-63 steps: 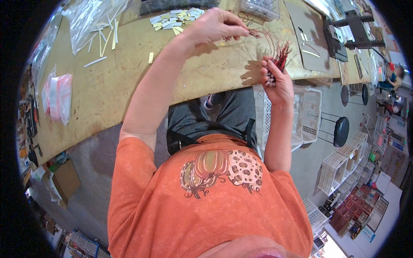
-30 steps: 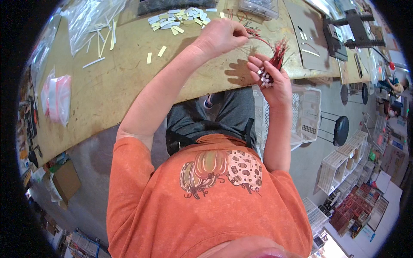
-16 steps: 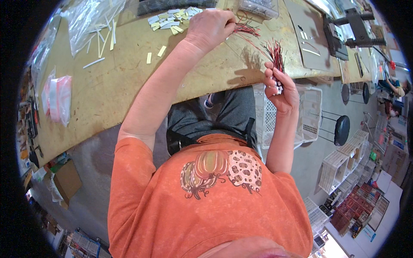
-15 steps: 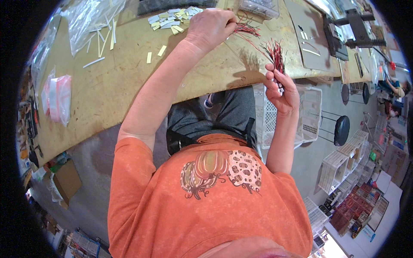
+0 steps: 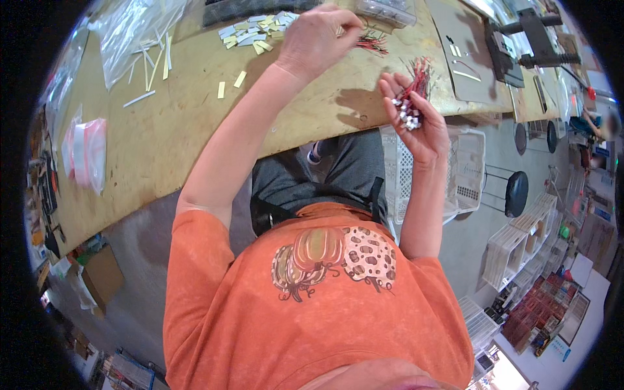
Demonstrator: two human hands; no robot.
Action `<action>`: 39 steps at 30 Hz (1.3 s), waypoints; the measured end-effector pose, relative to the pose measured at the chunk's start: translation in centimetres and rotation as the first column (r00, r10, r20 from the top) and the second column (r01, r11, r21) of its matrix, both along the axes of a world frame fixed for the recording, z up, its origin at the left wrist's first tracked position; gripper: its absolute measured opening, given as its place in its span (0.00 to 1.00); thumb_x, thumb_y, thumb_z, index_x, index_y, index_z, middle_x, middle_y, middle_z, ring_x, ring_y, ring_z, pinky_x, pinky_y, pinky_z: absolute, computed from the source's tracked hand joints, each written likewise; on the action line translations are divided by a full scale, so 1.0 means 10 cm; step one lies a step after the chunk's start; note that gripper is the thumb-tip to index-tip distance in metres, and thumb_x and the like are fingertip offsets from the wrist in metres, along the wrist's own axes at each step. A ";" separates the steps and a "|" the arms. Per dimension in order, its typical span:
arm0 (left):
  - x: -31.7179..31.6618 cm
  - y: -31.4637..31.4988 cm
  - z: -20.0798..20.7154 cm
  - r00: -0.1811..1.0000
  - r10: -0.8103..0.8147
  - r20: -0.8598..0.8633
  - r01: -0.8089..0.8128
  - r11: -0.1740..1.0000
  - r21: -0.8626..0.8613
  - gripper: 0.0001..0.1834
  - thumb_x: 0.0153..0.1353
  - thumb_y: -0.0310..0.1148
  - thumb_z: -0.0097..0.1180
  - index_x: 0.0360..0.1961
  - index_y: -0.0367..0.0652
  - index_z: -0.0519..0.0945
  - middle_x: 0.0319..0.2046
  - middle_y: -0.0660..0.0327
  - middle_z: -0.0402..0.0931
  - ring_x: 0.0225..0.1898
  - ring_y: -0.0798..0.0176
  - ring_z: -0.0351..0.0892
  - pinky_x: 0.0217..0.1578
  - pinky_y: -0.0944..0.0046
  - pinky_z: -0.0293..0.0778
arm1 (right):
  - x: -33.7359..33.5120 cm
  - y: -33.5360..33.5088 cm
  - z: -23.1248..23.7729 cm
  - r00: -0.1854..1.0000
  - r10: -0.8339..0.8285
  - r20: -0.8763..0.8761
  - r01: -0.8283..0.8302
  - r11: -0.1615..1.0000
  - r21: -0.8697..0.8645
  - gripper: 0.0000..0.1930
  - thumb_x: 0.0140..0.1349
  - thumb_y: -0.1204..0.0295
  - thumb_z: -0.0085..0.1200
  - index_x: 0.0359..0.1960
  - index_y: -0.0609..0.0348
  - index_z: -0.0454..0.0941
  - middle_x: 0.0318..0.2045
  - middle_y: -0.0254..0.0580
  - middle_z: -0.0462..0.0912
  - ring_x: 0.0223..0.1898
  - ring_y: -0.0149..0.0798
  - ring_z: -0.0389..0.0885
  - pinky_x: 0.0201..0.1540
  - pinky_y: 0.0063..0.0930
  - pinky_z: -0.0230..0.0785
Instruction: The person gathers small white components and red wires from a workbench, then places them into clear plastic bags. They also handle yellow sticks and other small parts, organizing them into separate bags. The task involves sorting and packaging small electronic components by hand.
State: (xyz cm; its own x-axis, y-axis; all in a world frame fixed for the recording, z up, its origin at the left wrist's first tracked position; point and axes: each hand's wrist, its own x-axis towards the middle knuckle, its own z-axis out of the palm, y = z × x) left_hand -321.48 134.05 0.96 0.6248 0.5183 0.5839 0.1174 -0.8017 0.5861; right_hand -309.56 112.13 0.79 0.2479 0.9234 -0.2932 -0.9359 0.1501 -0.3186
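In my right hand [image 5: 426, 133] lies a bundle of red and black wires [image 5: 421, 81] with small white connectors at the near end. The thumb presses on the bundle, and the other fingers are loosely spread behind it. My left hand [image 5: 317, 40] is over the far side of the table, fingers bent and drawn together; what they hold, if anything, is hidden. Just right of its fingertips, a smaller pile of red and black wires [image 5: 372, 43] rests on the table. Left of that hand are scattered pale yellow and white strips [image 5: 250, 34].
The wooden table [image 5: 175, 123] carries clear plastic bags [image 5: 140, 32], a pink-edged bag pack [image 5: 88, 153], a clear box [image 5: 390, 12] and a dark clamp-like device [image 5: 507, 58] on a grey board. White plastic crates [image 5: 467, 166] and a black stool [image 5: 516, 195] stand at the right.
My right hand has opened somewhat and turned, showing more of the white connectors. My left hand has risen slightly away from the wire pile, and the red wire stretched between the hands no longer shows.
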 end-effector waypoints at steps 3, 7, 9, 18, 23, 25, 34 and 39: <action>0.01 -0.28 0.08 0.907 -0.420 -0.013 0.315 0.700 -0.640 0.11 0.62 0.38 0.63 0.36 0.40 0.85 0.25 0.68 0.78 0.27 0.72 0.75 0.28 0.69 0.71 | -0.12 0.07 0.04 0.976 0.085 0.202 -0.077 0.996 -0.046 0.19 0.69 0.76 0.47 0.61 0.67 0.68 0.56 0.57 0.76 0.59 0.53 0.76 0.57 0.50 0.77; 0.04 -0.45 0.09 0.832 -0.553 0.047 0.378 0.501 -0.778 0.11 0.63 0.35 0.63 0.36 0.37 0.85 0.26 0.70 0.78 0.28 0.78 0.71 0.26 0.73 0.69 | -0.25 0.15 0.03 0.914 0.138 0.382 -0.067 0.979 -0.192 0.18 0.69 0.75 0.49 0.60 0.63 0.69 0.53 0.54 0.80 0.52 0.52 0.82 0.49 0.45 0.82; 0.07 -0.42 -0.03 0.865 -0.498 0.059 0.359 0.533 -0.766 0.10 0.63 0.35 0.64 0.36 0.38 0.86 0.25 0.69 0.77 0.27 0.78 0.72 0.25 0.73 0.70 | -0.26 0.17 -0.01 0.898 0.133 0.420 -0.049 0.978 -0.204 0.17 0.70 0.73 0.49 0.59 0.63 0.69 0.52 0.54 0.80 0.50 0.49 0.84 0.43 0.39 0.84; 0.12 -0.31 -0.11 0.891 -0.444 0.098 0.268 0.340 -0.902 0.13 0.64 0.38 0.63 0.28 0.40 0.84 0.23 0.67 0.79 0.24 0.76 0.77 0.24 0.73 0.73 | -0.25 0.18 -0.03 0.872 0.050 0.486 0.051 0.980 -0.194 0.14 0.72 0.70 0.48 0.54 0.63 0.75 0.43 0.52 0.85 0.38 0.47 0.88 0.26 0.24 0.82; 0.10 -0.30 -0.09 0.877 -0.465 0.122 0.306 0.343 -0.888 0.13 0.64 0.39 0.63 0.28 0.40 0.83 0.23 0.66 0.80 0.25 0.76 0.78 0.25 0.74 0.72 | -0.24 0.19 -0.07 0.881 0.017 0.473 0.087 0.977 -0.197 0.14 0.72 0.68 0.48 0.51 0.64 0.76 0.43 0.52 0.85 0.39 0.45 0.88 0.26 0.24 0.82; 0.10 -0.28 -0.10 0.875 -0.474 0.096 0.302 0.381 -0.874 0.13 0.65 0.39 0.62 0.28 0.40 0.83 0.24 0.66 0.80 0.26 0.76 0.78 0.26 0.74 0.72 | -0.23 0.19 -0.09 0.882 0.013 0.470 0.097 0.973 -0.209 0.14 0.72 0.67 0.48 0.50 0.64 0.77 0.43 0.51 0.85 0.39 0.45 0.88 0.27 0.24 0.82; 0.08 -0.33 -0.07 0.847 -0.496 0.191 0.352 0.256 -0.900 0.09 0.62 0.32 0.64 0.30 0.38 0.82 0.25 0.66 0.80 0.28 0.75 0.79 0.26 0.73 0.73 | -0.21 0.21 -0.11 0.926 -0.033 0.376 0.125 0.967 -0.223 0.13 0.72 0.65 0.49 0.48 0.60 0.77 0.42 0.43 0.85 0.42 0.43 0.87 0.30 0.28 0.82; 0.02 -0.37 0.04 0.837 -0.545 -0.047 0.342 0.589 -0.732 0.08 0.59 0.30 0.65 0.31 0.34 0.84 0.25 0.64 0.81 0.26 0.73 0.80 0.29 0.72 0.75 | -0.19 0.22 -0.22 0.952 -0.114 0.284 0.171 0.967 -0.188 0.13 0.72 0.64 0.50 0.49 0.59 0.77 0.41 0.41 0.85 0.40 0.40 0.86 0.33 0.29 0.82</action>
State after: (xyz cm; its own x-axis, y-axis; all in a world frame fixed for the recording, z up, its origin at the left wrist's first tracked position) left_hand -321.28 130.39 1.36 0.9497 0.3130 -0.0127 0.0745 -0.1863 0.9797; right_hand -311.49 114.35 -1.42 0.4684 0.7981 -0.3791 -0.7849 0.1788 -0.5933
